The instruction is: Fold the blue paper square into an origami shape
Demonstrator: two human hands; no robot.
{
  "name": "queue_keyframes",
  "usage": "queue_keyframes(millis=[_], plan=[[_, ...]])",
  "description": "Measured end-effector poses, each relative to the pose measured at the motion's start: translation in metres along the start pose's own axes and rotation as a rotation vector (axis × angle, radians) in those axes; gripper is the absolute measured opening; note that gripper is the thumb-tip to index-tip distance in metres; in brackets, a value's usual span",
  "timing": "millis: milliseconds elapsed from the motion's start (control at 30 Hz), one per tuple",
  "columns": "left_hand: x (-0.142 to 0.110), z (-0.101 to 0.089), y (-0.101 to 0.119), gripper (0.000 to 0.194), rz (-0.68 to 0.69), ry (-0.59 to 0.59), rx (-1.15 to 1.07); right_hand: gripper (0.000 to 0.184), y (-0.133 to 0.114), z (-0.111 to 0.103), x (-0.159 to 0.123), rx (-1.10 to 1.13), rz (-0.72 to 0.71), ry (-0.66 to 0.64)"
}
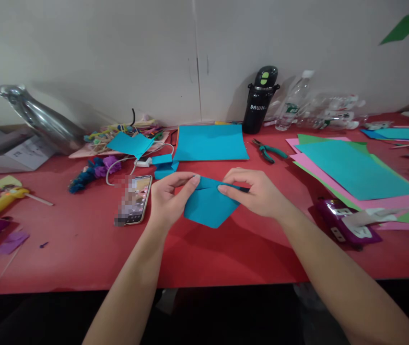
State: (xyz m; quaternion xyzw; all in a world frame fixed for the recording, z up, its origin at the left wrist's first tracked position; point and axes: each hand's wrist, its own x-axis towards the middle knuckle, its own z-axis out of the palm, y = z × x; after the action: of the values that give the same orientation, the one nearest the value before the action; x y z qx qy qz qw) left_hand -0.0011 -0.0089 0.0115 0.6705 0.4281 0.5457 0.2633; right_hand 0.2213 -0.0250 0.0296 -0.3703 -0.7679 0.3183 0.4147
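- The left hand (166,201) and the right hand (256,194) hold one folded blue paper (211,211) between them, above the middle of the red worktop (82,258).
- The fingers of the left hand are clamped on the upper left part of this paper, with the thumb lying on top.
- The fingers of the right hand are clamped on its upper right part, also with the thumb on top.
- The folded paper has a pointed lower end, which is directed toward the person.
- Just to the left of the left hand lies a phone (142,199); a part of it is blurred.
- Behind the hands there is a flat blue sheet (209,143), and to the right of this sheet, pliers (271,151) with green handles.
- A black bottle (260,105) stands near the wall, beside a clear plastic bottle (292,106).
- On the right, coloured sheets (355,167) overlap each other, near a purple socket block (337,227).
- On the far left lies a yellow glue gun (5,201).
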Motion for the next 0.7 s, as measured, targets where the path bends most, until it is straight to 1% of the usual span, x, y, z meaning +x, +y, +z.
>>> queue_keyframes(millis=[300,433,500,567,633,667,700], plan=[[0.0001,-0.0002,-0.0014,0.013,-0.011,-0.016,-0.017,0.019,0.0001,-0.0003,0.0004,0.009,-0.002,-0.007],[0.0014,0.0002,-0.0001,0.016,-0.057,-0.053,-0.072,0.019,0.0010,-0.0005,0.0002,0.012,-0.005,0.000],[0.0025,-0.0003,-0.0002,0.022,-0.080,-0.102,-0.146,0.019,0.0015,-0.0012,-0.0001,0.005,0.001,0.017],[0.0037,-0.0016,-0.0018,0.037,-0.102,-0.173,-0.238,0.020,0.0020,-0.0020,-0.0003,0.001,0.004,0.050],[0.0044,-0.0034,-0.0046,0.055,-0.148,-0.271,-0.318,0.020,0.0030,-0.0029,-0.0001,0.004,0.003,0.093],[0.0044,-0.0043,-0.0060,0.062,-0.179,-0.328,-0.345,0.019,0.0037,-0.0033,0.0001,0.007,0.000,0.119],[0.0043,-0.0049,-0.0072,0.064,-0.211,-0.381,-0.357,0.019,0.0047,-0.0038,0.0005,0.008,-0.005,0.143]])
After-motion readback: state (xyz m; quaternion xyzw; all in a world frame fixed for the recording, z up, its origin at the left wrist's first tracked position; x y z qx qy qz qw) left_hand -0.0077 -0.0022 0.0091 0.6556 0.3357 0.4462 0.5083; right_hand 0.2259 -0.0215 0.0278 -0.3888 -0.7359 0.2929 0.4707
